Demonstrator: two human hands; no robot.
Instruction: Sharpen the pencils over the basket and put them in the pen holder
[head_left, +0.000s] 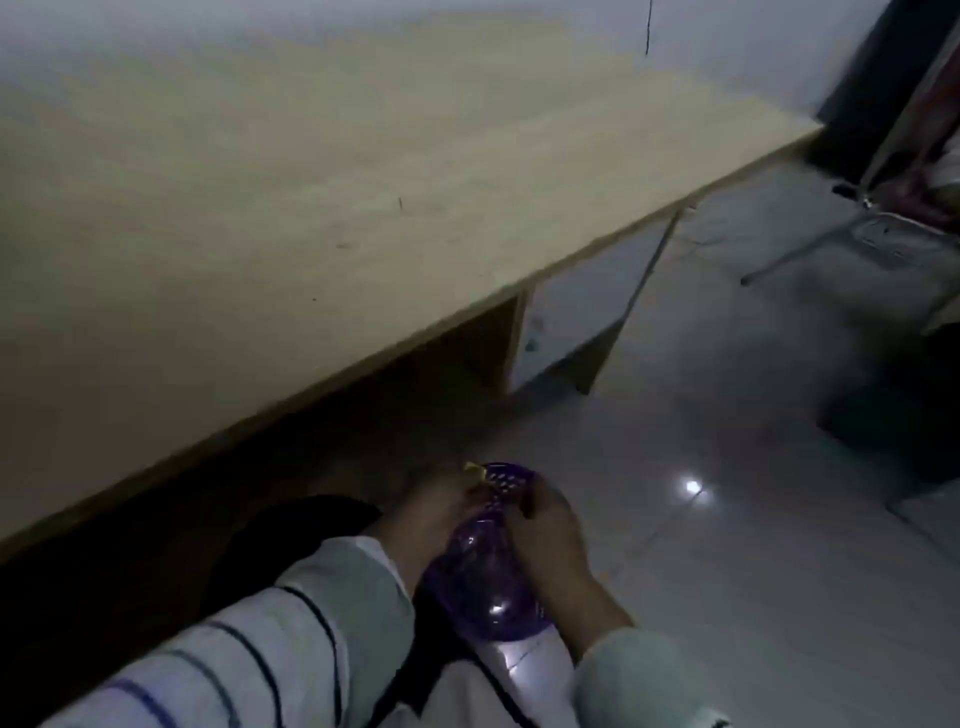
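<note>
the purple basket (488, 577) is held low, its long side pointing away from the person; the right hand (545, 540) is on the basket's right side, fingers curled on its rim; the left hand (431, 514) is on the basket's left side, too blurry to tell its fingers. a small yellow thing (474, 469), maybe a pencil, pokes out at the basket's far end, nearest the left hand.

Pale wooden desk (311, 208) on glossy light floor tiles (727, 519) — a metal-legged chair (808, 249) at far right
</note>
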